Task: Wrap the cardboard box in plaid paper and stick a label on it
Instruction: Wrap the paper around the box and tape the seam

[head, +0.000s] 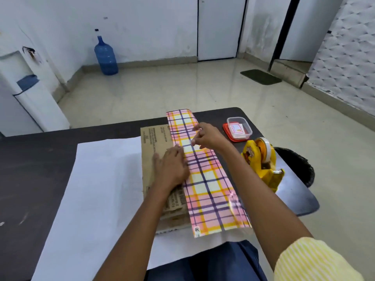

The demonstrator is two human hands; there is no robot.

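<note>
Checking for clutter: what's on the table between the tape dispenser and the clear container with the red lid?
Nothing: in the head view, only bare dark table separates the tape dispenser from the container.

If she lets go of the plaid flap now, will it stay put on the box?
Probably not: the plaid paper looks thin and glossy, so it may spring or slide off the cardboard box. Only the left hand presses it flat.
</note>
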